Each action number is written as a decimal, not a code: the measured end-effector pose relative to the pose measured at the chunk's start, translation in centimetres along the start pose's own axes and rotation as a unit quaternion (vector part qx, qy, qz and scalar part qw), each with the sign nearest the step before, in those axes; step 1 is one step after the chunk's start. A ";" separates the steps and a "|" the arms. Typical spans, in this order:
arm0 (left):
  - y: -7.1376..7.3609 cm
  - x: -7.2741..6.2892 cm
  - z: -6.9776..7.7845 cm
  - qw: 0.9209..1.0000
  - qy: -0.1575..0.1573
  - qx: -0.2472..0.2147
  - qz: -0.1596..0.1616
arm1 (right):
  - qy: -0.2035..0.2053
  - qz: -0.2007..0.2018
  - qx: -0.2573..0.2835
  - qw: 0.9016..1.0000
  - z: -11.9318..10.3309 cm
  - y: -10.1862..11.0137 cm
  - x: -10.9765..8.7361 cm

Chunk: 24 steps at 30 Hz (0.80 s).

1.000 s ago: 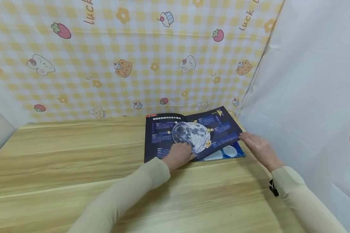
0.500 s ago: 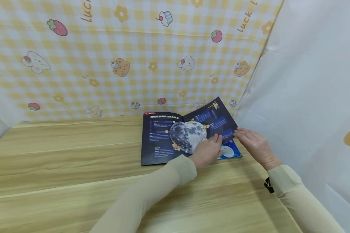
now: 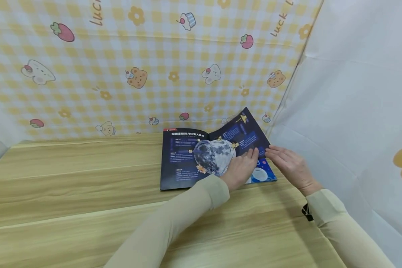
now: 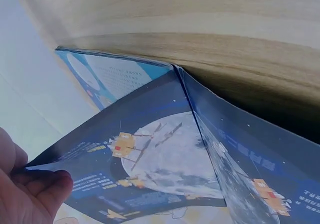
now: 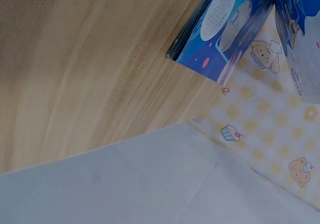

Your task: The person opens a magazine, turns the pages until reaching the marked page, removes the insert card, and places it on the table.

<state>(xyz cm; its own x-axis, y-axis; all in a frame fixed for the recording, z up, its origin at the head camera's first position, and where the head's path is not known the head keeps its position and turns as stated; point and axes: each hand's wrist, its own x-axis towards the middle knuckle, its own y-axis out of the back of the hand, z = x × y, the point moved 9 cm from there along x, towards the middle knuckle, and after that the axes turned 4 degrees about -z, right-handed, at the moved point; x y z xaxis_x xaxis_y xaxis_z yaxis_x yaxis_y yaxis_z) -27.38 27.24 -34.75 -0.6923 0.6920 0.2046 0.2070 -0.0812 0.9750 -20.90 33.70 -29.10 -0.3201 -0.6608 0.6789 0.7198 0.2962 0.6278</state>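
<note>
A thin magazine [image 3: 181, 175] lies open by the back cloth, its dark spread printed with a moon. Its right page [image 3: 254, 130] is raised and bent, showing a blue page [image 3: 259, 174] beneath. My left hand [image 3: 242, 167] rests with extended fingers on the front of the raised page. At the outer edge of that page, my right hand [image 3: 289, 165] pinches it near the lower corner. Fingers [image 4: 55, 186] grip the page edge in the left wrist view; which hand they belong to I cannot tell. No hand shows in the right wrist view, only the magazine's corner [image 5: 215, 33] and table.
A wooden table [image 3: 70, 208] stretches left and toward me. Yellow-checked cloth [image 3: 160, 56] with cartoon prints hangs close behind the magazine. On the right, a white sheet [image 3: 355, 111] stands near my right arm.
My left hand has moved right from near the spine onto the raised page. The page's far corner now stands higher and leans further left, my right hand keeping its edge.
</note>
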 end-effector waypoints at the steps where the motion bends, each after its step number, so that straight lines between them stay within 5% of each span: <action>1: 0.0 0.0 -0.1 1.000 0.000 -0.003 0.000 | -0.010 0.004 0.005 1.000 0.2 0.0 -0.1; 6: 0.0 -0.3 -1.3 0.999 0.012 -0.038 -0.001 | -0.091 0.011 0.044 0.995 1.4 -0.3 -1.2; 9: -0.4 -0.4 -2.7 0.996 0.042 -0.077 -0.021 | -0.150 -0.063 0.087 0.983 2.1 -2.2 -2.7; 11: -1.2 -0.6 -4.0 0.989 0.077 -0.120 -0.045 | -0.197 -0.160 0.138 0.957 2.4 -4.5 -4.2; 13: -2.1 -0.9 -5.5 0.974 0.128 -0.177 -0.063 | -0.248 -0.263 0.190 0.913 2.6 -6.9 -6.3; 15: -3.0 -1.5 -7.0 0.951 0.178 -0.245 -0.068 | -0.278 -0.342 0.221 0.870 2.4 -8.6 -8.3; 17: -3.7 -2.2 -8.5 0.919 0.225 -0.320 -0.051 | -0.277 -0.388 0.231 0.848 2.1 -9.5 -9.6; 19: -4.1 -3.0 -10.0 0.885 0.259 -0.387 -0.017 | -0.261 -0.404 0.233 0.845 2.0 -9.9 -10.3; 24: -4.5 -4.8 -13.7 0.805 0.326 -0.493 0.061 | -0.232 -0.399 0.227 0.857 2.3 -10.1 -10.6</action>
<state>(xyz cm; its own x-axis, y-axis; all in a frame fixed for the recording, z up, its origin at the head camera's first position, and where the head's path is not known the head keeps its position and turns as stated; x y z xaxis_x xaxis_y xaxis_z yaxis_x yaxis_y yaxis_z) -34.50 14.45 -38.93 -0.9904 0.1384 -0.0064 -0.1249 -0.8716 0.4740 -26.20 39.31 -41.78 -0.8859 -0.4633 -0.0246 -0.1239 0.1852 0.9749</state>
